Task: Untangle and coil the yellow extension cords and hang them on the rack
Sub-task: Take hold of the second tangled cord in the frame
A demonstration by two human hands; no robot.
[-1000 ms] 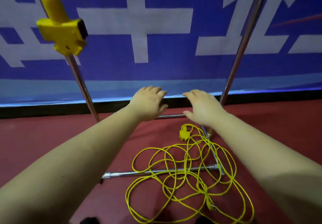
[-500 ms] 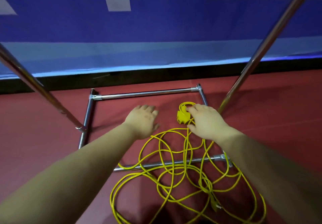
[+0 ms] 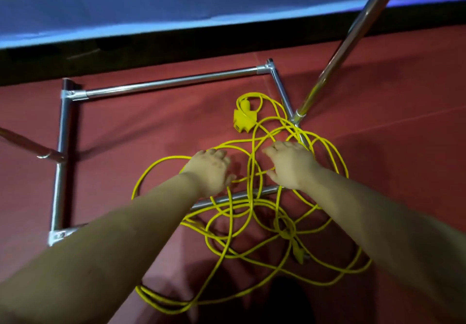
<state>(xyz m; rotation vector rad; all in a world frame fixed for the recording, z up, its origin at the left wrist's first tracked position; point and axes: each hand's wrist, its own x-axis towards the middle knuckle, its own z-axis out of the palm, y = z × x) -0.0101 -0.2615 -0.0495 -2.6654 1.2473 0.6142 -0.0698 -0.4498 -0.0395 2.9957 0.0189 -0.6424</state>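
The cord (image 3: 252, 212) lies tangled on the floor (image 3: 126, 132) across the rack (image 3: 171, 85) base. Both hands, left (image 3: 210, 170) and right (image 3: 290, 166), hover spread, empty. Cord: light, limp, snag-prone. Grasp near the socket (image 3: 243, 119) at 12 o'clock.

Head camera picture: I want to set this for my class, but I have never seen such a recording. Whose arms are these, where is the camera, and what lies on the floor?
The camera sits on a person's head and looks down, so the two bare arms are the wearer's own. The left hand and right hand reach down over a tangled yellow cord on the red floor. Neither clearly grips it yet. The cord's socket block lies beyond the hands. The loops cross the metal rack base, whose poles rise out of view.
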